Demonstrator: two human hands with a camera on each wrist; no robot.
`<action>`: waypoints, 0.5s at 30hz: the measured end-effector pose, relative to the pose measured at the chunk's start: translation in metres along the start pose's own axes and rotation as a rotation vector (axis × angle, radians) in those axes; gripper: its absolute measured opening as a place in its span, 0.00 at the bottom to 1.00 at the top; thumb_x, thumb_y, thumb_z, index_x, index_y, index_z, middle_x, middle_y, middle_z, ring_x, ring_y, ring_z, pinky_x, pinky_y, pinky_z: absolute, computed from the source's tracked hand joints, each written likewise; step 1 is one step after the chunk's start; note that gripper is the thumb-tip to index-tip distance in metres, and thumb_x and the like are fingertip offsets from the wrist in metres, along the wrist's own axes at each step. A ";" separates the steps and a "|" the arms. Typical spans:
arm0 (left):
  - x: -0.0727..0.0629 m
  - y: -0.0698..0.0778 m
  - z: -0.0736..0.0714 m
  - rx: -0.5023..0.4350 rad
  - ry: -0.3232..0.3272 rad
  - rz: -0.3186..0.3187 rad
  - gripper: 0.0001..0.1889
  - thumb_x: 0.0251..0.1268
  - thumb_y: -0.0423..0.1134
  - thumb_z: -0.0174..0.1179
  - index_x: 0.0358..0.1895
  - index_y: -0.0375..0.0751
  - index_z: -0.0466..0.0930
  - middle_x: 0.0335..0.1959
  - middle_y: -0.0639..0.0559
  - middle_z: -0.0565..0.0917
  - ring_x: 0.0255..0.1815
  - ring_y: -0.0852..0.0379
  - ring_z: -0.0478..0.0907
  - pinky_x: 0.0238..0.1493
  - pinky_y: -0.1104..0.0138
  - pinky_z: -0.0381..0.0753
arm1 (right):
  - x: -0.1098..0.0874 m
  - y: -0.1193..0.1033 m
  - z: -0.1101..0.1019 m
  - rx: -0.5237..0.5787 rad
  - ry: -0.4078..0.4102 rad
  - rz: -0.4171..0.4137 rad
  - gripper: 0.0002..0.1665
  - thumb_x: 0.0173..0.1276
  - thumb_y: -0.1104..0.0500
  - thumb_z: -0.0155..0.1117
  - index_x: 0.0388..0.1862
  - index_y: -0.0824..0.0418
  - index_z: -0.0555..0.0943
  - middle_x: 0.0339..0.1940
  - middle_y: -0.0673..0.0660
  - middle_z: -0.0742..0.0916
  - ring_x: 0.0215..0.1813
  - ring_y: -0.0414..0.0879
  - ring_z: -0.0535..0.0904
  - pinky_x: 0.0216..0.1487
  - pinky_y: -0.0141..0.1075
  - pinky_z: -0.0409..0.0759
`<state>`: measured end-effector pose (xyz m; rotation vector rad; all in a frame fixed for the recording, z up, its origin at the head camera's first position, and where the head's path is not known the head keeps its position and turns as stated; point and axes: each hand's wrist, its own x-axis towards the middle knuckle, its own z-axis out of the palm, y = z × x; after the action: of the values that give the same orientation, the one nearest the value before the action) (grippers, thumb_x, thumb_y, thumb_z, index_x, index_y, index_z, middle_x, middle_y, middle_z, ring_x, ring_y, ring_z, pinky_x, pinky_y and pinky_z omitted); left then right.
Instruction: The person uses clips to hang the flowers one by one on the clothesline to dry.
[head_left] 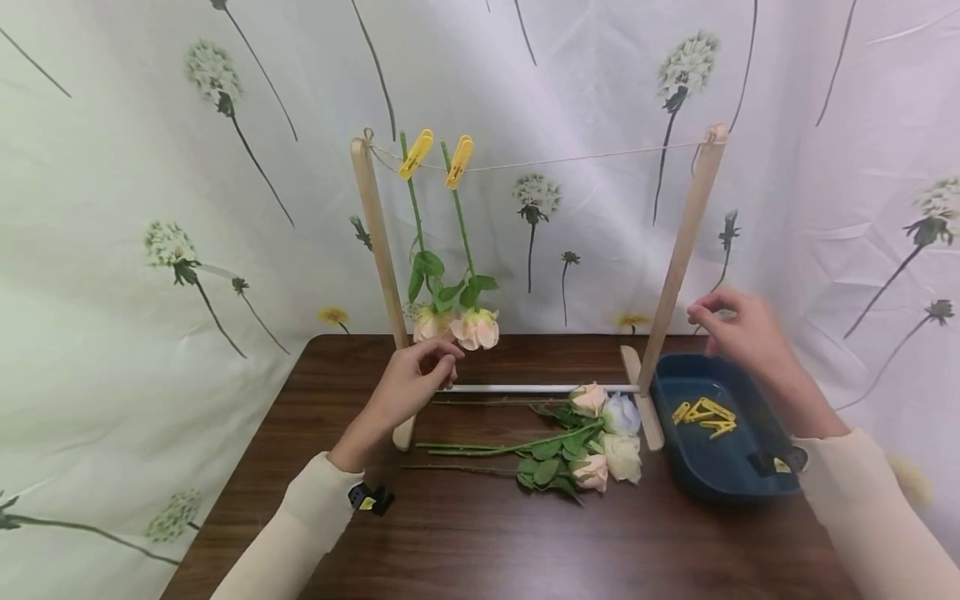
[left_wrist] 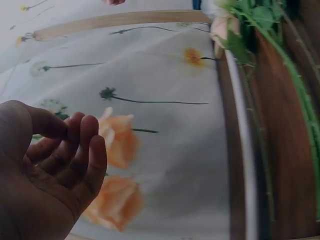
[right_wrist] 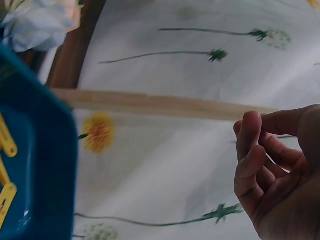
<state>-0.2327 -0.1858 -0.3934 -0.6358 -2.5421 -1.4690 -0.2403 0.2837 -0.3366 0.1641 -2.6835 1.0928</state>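
Observation:
Two peach roses hang head down from a string, the left one (head_left: 431, 323) partly behind the right one (head_left: 477, 328). A yellow clothespin (head_left: 417, 154) and a second clothespin (head_left: 459, 162) pinch their stems at the line. My left hand (head_left: 416, 375) is just below the blooms, fingers loosely curled and holding nothing; in the left wrist view the blooms (left_wrist: 117, 202) appear beyond its fingertips. Over the back of a blue basin (head_left: 675, 467), beside the right post, my right hand (head_left: 742, 329) hovers with bent fingers and nothing in them. Yellow clothespins (head_left: 708, 410) lie in the basin.
A wooden frame with a left post (head_left: 378, 242) and a right post (head_left: 686, 250) carries the string (head_left: 570, 158). A white rod (head_left: 517, 388) joins its feet. Several roses, including a white one (head_left: 622, 458) and a bluish one (head_left: 621, 414), lie on the brown table (head_left: 480, 533).

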 end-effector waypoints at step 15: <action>-0.011 -0.037 0.020 0.082 -0.171 -0.077 0.09 0.82 0.33 0.55 0.51 0.40 0.87 0.36 0.43 0.88 0.32 0.54 0.85 0.28 0.67 0.81 | 0.016 0.058 0.015 -0.227 -0.385 0.002 0.09 0.79 0.62 0.62 0.49 0.68 0.84 0.41 0.65 0.90 0.27 0.47 0.86 0.24 0.40 0.81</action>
<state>-0.2363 -0.1879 -0.4367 -0.6863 -2.7687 -1.3805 -0.2700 0.3146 -0.3818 0.3629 -3.1224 0.8147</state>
